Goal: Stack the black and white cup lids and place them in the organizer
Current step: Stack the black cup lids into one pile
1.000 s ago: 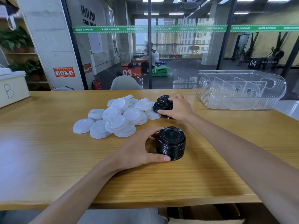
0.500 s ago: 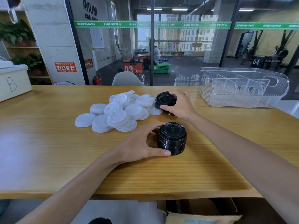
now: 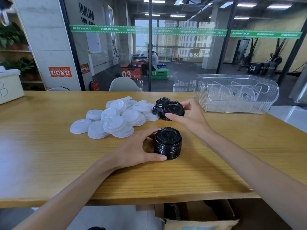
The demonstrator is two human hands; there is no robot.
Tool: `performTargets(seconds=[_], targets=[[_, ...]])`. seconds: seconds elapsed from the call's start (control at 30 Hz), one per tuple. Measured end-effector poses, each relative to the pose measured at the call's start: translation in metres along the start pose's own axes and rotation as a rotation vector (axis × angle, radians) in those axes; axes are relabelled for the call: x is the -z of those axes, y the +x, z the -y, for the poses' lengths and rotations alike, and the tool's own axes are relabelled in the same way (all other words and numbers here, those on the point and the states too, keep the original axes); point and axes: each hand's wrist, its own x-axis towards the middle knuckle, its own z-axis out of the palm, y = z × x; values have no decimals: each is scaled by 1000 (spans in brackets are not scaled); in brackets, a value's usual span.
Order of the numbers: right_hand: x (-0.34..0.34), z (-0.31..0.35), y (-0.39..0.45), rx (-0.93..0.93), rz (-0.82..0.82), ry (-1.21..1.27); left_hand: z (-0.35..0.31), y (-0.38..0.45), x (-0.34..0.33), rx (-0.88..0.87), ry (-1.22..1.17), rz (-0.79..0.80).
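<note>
The left hand [image 3: 132, 151] curls round the side of the black lid stack [image 3: 167, 143], thumb along its near base and fingers behind, steadying it on the tabletop [image 3: 49, 155]. The right hand [image 3: 191, 117] pinches a single black lid [image 3: 173, 108] between thumb and fingers, tilted and raised a little over the few loose black lids [image 3: 158, 106] lying farther back. By the look of it the black stacking is well along: most black lids sit in the one neat column and only a small handful remains loose, the held one apparently next in line. The white lids [image 3: 114, 120] are hardly begun; they lie in a scattered heap to the left, some overlapping in short loose piles, none in a proper column. The clear organizer [image 3: 235, 93] stands at the far right of the tabletop, well apart from both hands, and its divided compartments seem to hold no lids, so all the placing is still to do. Bare wood runs between the stack and the organizer, giving an open path for carrying. The stack sits comfortably in from the near edge, while the organizer stands close to the tabletop's right end, where a careless push may slide it off. A cream bin [image 3: 8, 87] occupies the far left corner.
</note>
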Motion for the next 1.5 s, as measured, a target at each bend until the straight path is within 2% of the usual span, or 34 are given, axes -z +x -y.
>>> performTargets(seconds=[0.27, 0.43, 0.87, 1.1, 1.37, 1.5], targets=[[7, 14, -57, 1, 67, 123, 2, 0, -1, 38, 17, 11], [1, 11, -74, 14, 122, 22, -1, 0, 0, 22, 15, 13], [-8, 15, -82, 18, 151, -134, 0, -1, -1, 14, -8, 1], [-13, 8, -90, -35, 164, -74, -7, -3, 1, -30, -24, 17], [-11, 6, -93, -14, 185, -84, -4, -2, 1, -2, 0, 19], [-2, 13, -86, -11, 189, 13, -4, -2, 1, 12, -3, 17]])
